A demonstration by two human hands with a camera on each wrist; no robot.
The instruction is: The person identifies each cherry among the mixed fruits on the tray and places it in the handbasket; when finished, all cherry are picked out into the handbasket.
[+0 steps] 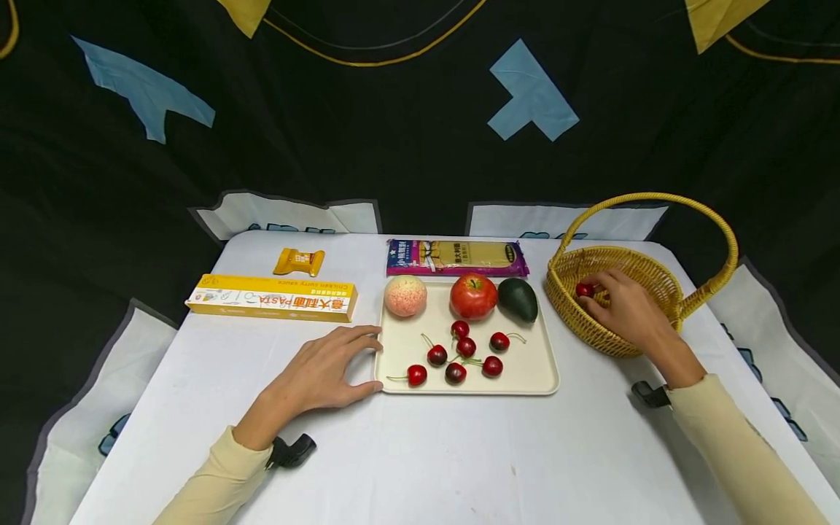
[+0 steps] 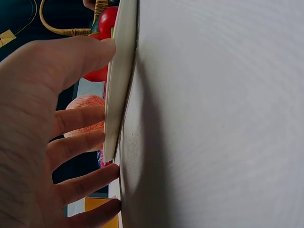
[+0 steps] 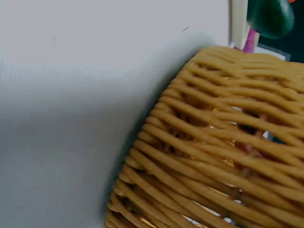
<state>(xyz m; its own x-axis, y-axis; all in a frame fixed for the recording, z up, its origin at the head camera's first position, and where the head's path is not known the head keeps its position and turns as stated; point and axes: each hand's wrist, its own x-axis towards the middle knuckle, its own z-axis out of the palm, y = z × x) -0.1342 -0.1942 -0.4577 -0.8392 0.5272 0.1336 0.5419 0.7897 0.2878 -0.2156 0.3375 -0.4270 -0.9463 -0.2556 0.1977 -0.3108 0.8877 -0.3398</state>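
Observation:
My left hand [image 1: 328,368] rests at the left edge of a cream rectangular tray [image 1: 525,383], thumb and fingers spread along its rim. In the left wrist view, the thumb [image 2: 88,54] and two fingers reach the tray's side [image 2: 118,80]. Over on the right, my right hand [image 1: 626,310] reaches inside a yellow wicker basket [image 1: 571,313] and pinches a red cherry [image 1: 585,289] between thumb and fingers. Basket weave [image 3: 213,142] hides this hand in the right wrist view. Several dark red cherries [image 1: 456,373] with green stems lie on the tray.
Along the tray's back sit a peach [image 1: 405,296], a red apple [image 1: 473,296] and a dark green avocado [image 1: 518,300]. Behind it lies a purple pasta packet [image 1: 457,258]. A yellow pasta box [image 1: 272,297] and small yellow wrapped snack [image 1: 298,262] lie left. The basket's tall handle [image 1: 656,197] arches up.

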